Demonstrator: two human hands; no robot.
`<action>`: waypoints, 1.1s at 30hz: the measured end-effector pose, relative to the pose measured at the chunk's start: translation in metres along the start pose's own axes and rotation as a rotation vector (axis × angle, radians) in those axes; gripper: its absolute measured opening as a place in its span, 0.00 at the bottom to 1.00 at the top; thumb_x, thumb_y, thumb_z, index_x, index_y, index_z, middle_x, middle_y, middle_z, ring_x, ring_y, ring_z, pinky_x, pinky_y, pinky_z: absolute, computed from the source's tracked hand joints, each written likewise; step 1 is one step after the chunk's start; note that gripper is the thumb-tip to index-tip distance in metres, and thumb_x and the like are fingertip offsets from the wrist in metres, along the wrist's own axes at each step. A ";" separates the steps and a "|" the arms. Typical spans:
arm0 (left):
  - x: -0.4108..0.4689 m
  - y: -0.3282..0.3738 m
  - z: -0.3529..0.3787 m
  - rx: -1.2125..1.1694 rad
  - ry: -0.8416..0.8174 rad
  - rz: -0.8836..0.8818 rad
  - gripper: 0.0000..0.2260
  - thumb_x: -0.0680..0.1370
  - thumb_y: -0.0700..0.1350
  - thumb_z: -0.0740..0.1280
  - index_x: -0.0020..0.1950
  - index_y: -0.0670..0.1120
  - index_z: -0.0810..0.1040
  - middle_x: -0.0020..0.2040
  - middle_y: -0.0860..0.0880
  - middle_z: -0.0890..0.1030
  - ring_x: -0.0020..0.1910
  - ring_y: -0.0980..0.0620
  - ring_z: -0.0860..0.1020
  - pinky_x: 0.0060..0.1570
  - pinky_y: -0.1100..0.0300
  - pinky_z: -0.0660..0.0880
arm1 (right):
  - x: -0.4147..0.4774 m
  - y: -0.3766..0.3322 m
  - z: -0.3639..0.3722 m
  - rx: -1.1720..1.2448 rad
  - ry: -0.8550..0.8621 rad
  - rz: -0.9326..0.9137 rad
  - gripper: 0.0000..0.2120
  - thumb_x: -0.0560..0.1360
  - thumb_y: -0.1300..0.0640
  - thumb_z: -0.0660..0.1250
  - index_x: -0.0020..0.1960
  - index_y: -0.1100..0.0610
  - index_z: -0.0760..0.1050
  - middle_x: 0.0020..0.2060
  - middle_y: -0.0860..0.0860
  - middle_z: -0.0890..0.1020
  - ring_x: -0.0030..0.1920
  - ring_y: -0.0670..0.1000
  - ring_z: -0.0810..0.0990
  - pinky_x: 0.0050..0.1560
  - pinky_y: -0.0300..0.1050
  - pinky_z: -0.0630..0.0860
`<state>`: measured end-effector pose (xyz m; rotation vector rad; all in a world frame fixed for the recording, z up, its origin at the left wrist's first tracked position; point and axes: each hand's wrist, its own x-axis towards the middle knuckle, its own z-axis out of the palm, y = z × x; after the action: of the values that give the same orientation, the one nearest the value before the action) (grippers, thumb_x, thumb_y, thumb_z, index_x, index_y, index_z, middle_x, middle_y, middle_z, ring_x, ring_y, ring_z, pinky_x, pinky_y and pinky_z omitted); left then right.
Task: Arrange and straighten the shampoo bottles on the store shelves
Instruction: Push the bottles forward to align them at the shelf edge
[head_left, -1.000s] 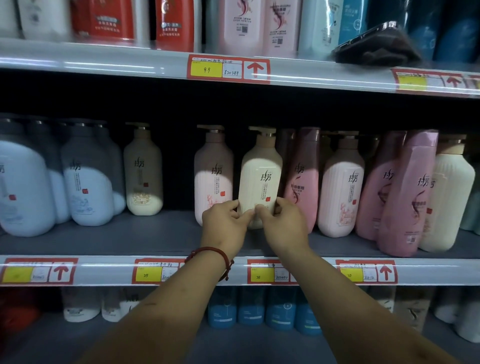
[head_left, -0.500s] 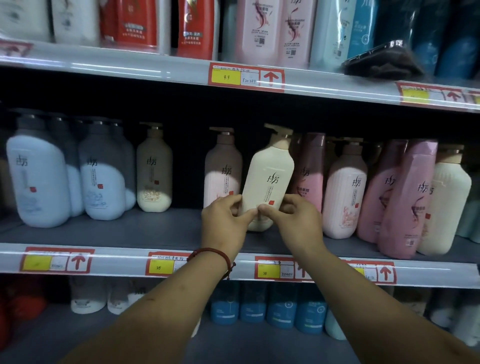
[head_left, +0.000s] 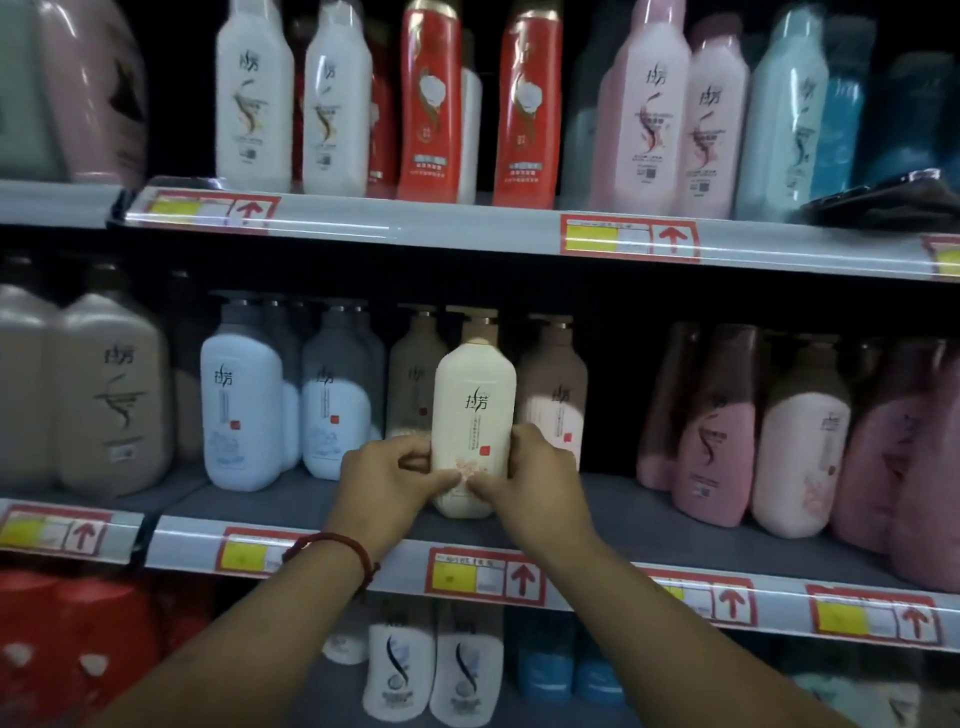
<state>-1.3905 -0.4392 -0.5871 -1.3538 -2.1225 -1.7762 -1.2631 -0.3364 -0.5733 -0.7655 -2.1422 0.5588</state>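
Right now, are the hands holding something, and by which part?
Both hands hold the cream pump bottle by its lower body: left hand on its left side, right hand on its right.

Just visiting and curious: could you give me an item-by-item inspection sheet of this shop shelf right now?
Surface: grey middle shelf, bottles in rows along it.
Job's things: cream pump bottle upright at the shelf front, label outward; pale blue pump bottles to its left, pink bottles to its right.
Clutter: dark flat object lying on the top shelf, far right.
Grippers: left hand and right hand both grip the cream bottle's lower sides; red cord bracelet on the left wrist.
Cables: nothing seen.
Surroundings: red bottles above, white bottles below, price tags on shelf edges; dim light.
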 end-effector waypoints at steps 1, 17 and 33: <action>0.004 -0.003 -0.005 0.019 -0.025 -0.014 0.14 0.69 0.38 0.80 0.52 0.50 0.85 0.46 0.57 0.85 0.44 0.65 0.83 0.48 0.68 0.81 | 0.004 -0.005 0.008 -0.028 -0.001 -0.001 0.22 0.70 0.51 0.76 0.59 0.51 0.71 0.57 0.52 0.83 0.56 0.55 0.82 0.53 0.55 0.81; 0.066 -0.047 0.029 0.196 -0.032 -0.015 0.12 0.68 0.39 0.79 0.49 0.47 0.85 0.47 0.49 0.85 0.45 0.53 0.83 0.48 0.58 0.81 | 0.037 -0.006 0.062 -0.190 0.041 0.105 0.24 0.75 0.58 0.69 0.65 0.60 0.62 0.53 0.57 0.80 0.52 0.59 0.82 0.45 0.49 0.79; 0.065 -0.057 0.025 -0.291 -0.153 -0.322 0.13 0.68 0.43 0.78 0.52 0.48 0.88 0.47 0.49 0.88 0.48 0.49 0.86 0.56 0.51 0.82 | 0.038 0.005 0.061 -0.013 0.116 0.154 0.14 0.73 0.57 0.69 0.56 0.62 0.75 0.52 0.57 0.81 0.47 0.55 0.79 0.31 0.36 0.68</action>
<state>-1.4551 -0.3787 -0.6033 -1.3017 -2.3461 -2.2464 -1.3288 -0.3154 -0.5928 -0.9524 -1.9933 0.5661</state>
